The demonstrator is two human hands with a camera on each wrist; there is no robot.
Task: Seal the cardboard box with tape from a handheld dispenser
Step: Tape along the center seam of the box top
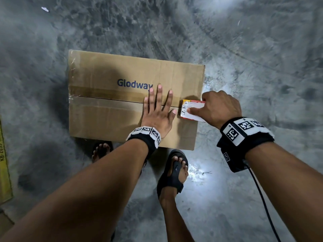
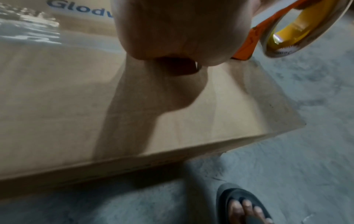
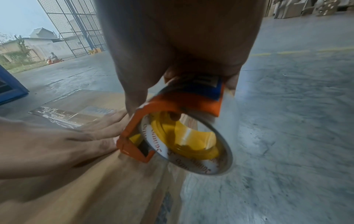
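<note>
cardboard box (image 1: 111,95) is sitting closed on the concrete floor (image 1: 244,41) in the middle of the head view, its two top flaps meeting at a seam (image 1: 104,99) that is running left to right. the left hand (image 1: 158,110) is lying flat with fingers straight and spread, pressing across the seam right of centre and gripping nothing. the right hand (image 1: 219,108) is curling its fingers round the tape dispenser (image 1: 191,109), which is sitting at the right end of the seam, just beside the left hand's thumb. in the right wrist view the orange frame (image 3: 138,136) is touching the box top while the clear roll (image 3: 210,144) is hanging out past the box's right edge.

by my reading the person is anchoring or finishing a strip at the right edge. to do it well, the dispenser should be kept centred on the seam and pressed down firmly, the flat hand holding the flaps level and together, then smoothing the tape so no bubbles are forming. glossy film is already showing along the seam toward the left of the box; how far it runs i cannot tell.

counting: one box, one dispenser with one roll, two hands, two sandalled feet (image 1: 174,170) at the lower middle of the frame.
</note>
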